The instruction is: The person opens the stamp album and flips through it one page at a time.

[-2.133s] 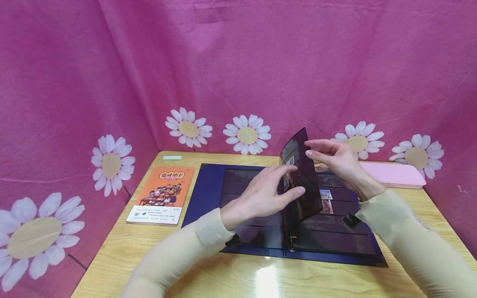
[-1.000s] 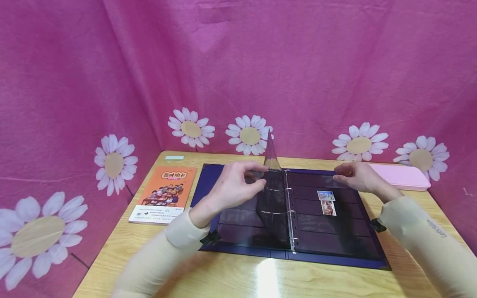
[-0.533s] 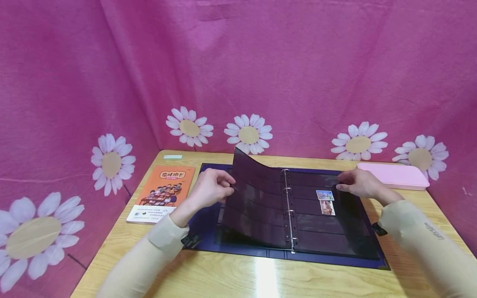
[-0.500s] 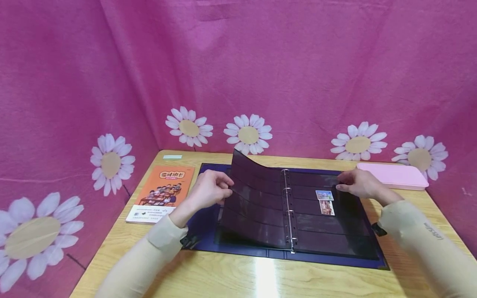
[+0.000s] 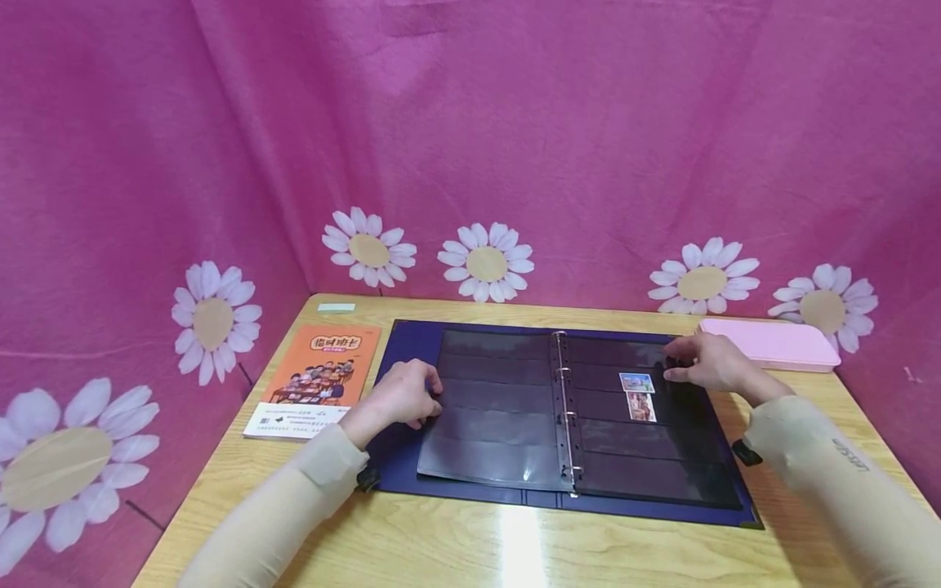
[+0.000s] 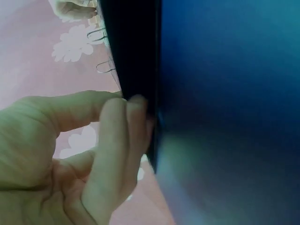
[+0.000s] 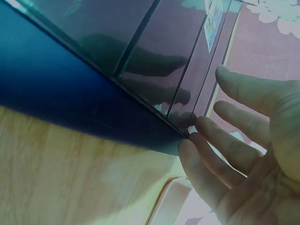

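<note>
A dark blue stamp album (image 5: 400, 457) lies spread on the table, its metal ring binder (image 5: 566, 416) running down the middle. My left hand (image 5: 403, 398) is at the outer edge of the black left page (image 5: 500, 408); in the left wrist view, its thumb and fingers pinch that edge. Two stamps, a blue one (image 5: 636, 383) and a reddish-brown one (image 5: 641, 407), sit in the strips of the black right page (image 5: 654, 482). My right hand (image 5: 709, 363) is by that page's upper right corner. Its fingers are spread and loosely bent in the right wrist view.
An orange book (image 5: 323, 371) lies left of the album. Behind it is a small pale green strip (image 5: 336, 308). A pink case (image 5: 772, 343) stands at the back right, close to my right hand. A pink curtain (image 5: 470, 147) with daisies encloses the wooden table (image 5: 426, 539).
My left hand has turned the black page from upright over to the left and lowered it almost flat. My right hand has let go of it and moved to the right page's corner.
</note>
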The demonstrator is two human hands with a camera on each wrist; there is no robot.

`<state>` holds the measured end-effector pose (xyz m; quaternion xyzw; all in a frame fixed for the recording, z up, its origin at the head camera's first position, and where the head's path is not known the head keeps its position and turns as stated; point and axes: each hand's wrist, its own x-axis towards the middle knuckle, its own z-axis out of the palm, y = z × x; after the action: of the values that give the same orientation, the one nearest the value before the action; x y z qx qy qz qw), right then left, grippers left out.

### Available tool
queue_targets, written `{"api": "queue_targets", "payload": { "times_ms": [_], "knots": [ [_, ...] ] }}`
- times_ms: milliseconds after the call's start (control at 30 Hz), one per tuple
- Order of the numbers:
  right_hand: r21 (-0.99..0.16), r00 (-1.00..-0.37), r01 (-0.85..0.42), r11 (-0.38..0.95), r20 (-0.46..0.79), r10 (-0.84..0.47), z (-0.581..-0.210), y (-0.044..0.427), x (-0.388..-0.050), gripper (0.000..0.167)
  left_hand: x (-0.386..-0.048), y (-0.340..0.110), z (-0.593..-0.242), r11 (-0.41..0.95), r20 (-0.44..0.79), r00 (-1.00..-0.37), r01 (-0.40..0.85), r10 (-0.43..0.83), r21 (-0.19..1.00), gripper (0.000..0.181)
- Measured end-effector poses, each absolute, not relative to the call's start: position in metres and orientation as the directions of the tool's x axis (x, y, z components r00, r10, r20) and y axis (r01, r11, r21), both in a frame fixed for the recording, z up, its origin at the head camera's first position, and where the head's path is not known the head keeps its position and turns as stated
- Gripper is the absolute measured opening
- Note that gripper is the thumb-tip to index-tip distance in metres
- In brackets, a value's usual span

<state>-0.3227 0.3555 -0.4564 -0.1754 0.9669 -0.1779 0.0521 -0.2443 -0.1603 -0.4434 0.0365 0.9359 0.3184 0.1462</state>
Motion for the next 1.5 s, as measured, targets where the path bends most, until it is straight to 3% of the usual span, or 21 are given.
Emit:
{"api": "queue_targets", "payload": {
  "times_ms": [267, 367, 500, 600, 733, 900, 1133, 1500],
  "knots": [
    [-0.323, -0.933, -0.321, 0.890, -0.057, -0.357, -0.454, 0.354, -0.328, 0.046, -0.247, -0.139, -0.435, 0.955, -0.166, -0.972, 0.120, 0.170, 0.272, 0.033],
    [-0.278, -0.924, -0.349, 0.895, -0.057, -0.378, -0.453, 0.353, -0.335, 0.040, -0.252, -0.128, -0.437, 0.915, -0.110, -0.947, 0.256, 0.302, 0.312, 0.050],
    [-0.210, -0.897, -0.425, 0.881, -0.038, -0.441, -0.456, 0.351, -0.345, 0.040, -0.261, -0.112, -0.441, 0.826, -0.140, -0.851, 0.431, 0.506, 0.364, 0.089],
    [-0.174, -0.880, -0.460, 0.871, -0.040, -0.473, -0.457, 0.349, -0.348, 0.048, -0.265, -0.097, -0.442, 0.802, -0.210, -0.794, 0.486, 0.571, 0.347, 0.113],
    [-0.141, -0.882, -0.457, 0.878, -0.056, -0.468, -0.456, 0.348, -0.351, 0.055, -0.267, -0.076, -0.444, 0.790, -0.258, -0.754, 0.524, 0.604, 0.320, 0.128],
    [-0.145, -0.890, -0.437, 0.888, -0.077, -0.450, -0.454, 0.347, -0.354, 0.060, -0.265, -0.061, -0.448, 0.812, -0.327, -0.744, 0.524, 0.583, 0.257, 0.137],
    [-0.137, -0.870, -0.468, 0.873, -0.102, -0.483, -0.453, 0.346, -0.361, 0.064, -0.266, -0.053, -0.453, 0.844, -0.380, -0.756, 0.509, 0.533, 0.170, 0.130],
    [-0.183, -0.864, -0.440, 0.879, -0.180, -0.470, -0.449, 0.345, -0.379, 0.076, -0.265, -0.053, -0.454, 0.850, -0.382, -0.763, 0.504, 0.521, 0.153, 0.130]
  ]
}}
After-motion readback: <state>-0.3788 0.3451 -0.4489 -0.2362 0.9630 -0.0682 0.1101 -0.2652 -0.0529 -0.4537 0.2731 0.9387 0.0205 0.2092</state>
